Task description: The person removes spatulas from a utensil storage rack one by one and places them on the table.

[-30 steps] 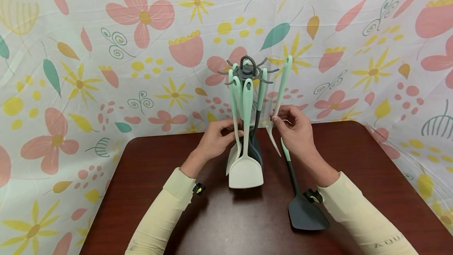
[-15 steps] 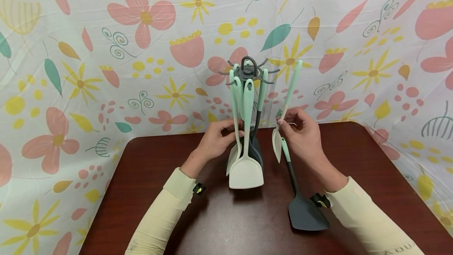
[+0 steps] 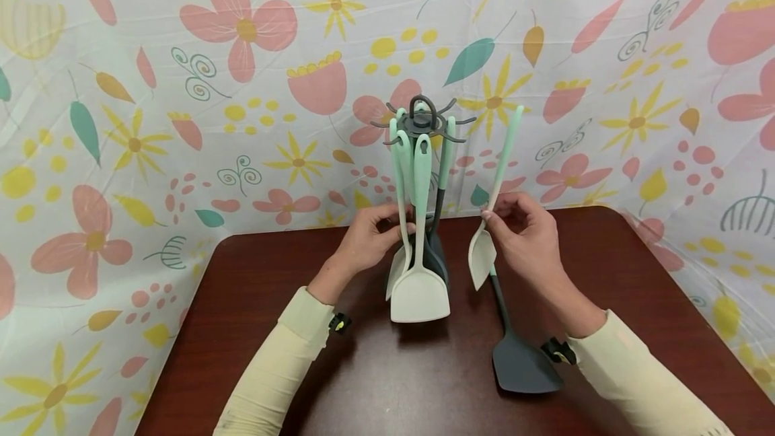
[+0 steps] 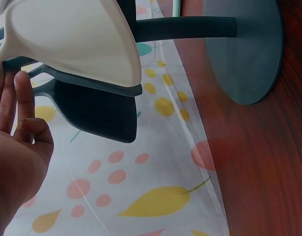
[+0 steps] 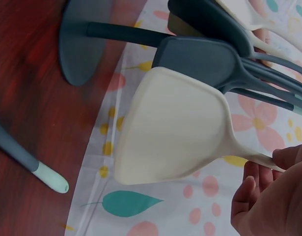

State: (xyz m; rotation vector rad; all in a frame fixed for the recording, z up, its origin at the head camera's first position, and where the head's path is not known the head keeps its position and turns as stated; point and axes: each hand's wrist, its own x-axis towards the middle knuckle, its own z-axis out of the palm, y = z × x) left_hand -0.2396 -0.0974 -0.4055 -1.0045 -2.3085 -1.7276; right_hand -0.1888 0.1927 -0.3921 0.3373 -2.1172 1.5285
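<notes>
In the head view my right hand [image 3: 528,237] pinches a cream turner [image 3: 482,258] with a mint handle by its neck, right of the stand and apart from it. The turner's broad blade faces the right wrist view, where the fingers hold its thin shaft. My left hand [image 3: 374,241] holds the dark grey utensil stand [image 3: 420,125] at mid-height, among the hanging shafts; exactly what the fingertips grip is partly hidden. Several mint-handled utensils hang from the stand's hooks, including a cream turner [image 3: 420,296] in front and dark turners [image 4: 99,108] in the left wrist view.
A dark grey turner [image 3: 525,363] lies on the brown table [image 3: 375,382], its handle toward the back, below my right forearm. The stand's round base [image 4: 246,54] rests on the table. A flower-patterned cloth [image 3: 254,106] hangs behind the table.
My right hand has moved right, away from the stand, with the cream turner. Its blade has turned to show more of its face. My left hand has stayed in place.
</notes>
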